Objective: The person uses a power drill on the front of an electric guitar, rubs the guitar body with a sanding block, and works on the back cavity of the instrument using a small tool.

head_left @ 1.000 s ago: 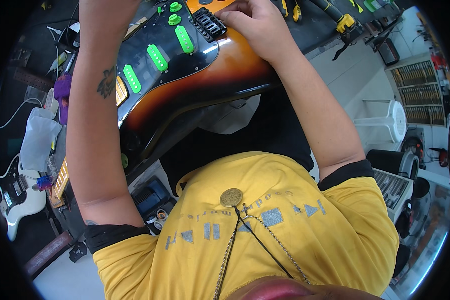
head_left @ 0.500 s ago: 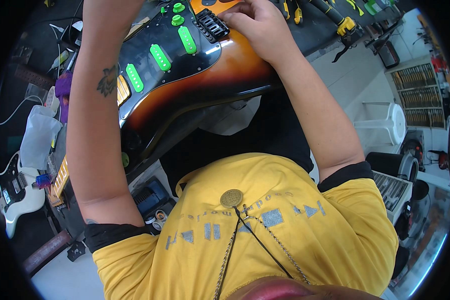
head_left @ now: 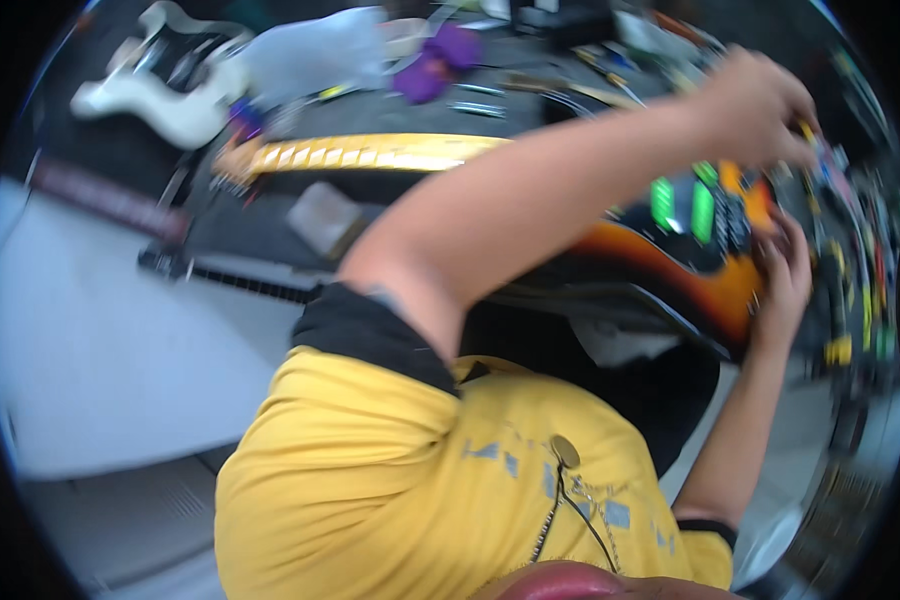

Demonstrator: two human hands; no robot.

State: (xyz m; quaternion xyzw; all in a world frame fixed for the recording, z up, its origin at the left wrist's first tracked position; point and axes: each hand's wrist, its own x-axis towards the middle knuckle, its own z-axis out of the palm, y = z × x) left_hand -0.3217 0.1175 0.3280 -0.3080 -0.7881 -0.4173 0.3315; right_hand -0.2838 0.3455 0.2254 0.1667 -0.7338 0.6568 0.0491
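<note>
A sunburst electric guitar body [head_left: 715,290] lies on the bench with a black pickguard, green pickups [head_left: 662,205] and a black bridge [head_left: 733,228]. My right hand [head_left: 788,265] rests at the body's bridge end, its fingers apart. Beyond the bridge, my left hand [head_left: 755,110] is raised over the guitar, blurred, with its fingers curled. A bit of yellow shows at its fingertips; what it belongs to cannot be made out. My left forearm covers part of the guitar. A pale yellow fretted neck [head_left: 380,152] stretches left from behind that arm.
Several tools, some yellow-handled [head_left: 838,348], crowd the bench at right. At far left lies a white guitar body [head_left: 160,105], beside a translucent plastic bag [head_left: 315,55] and a purple cloth [head_left: 440,62]. A dark fretted neck [head_left: 255,284] sticks out below the bench edge.
The view has swung left, so the guitar sits further right. My left hand has come into view above the bridge end. My right hand remains by the bridge, its fingers now lower on the body.
</note>
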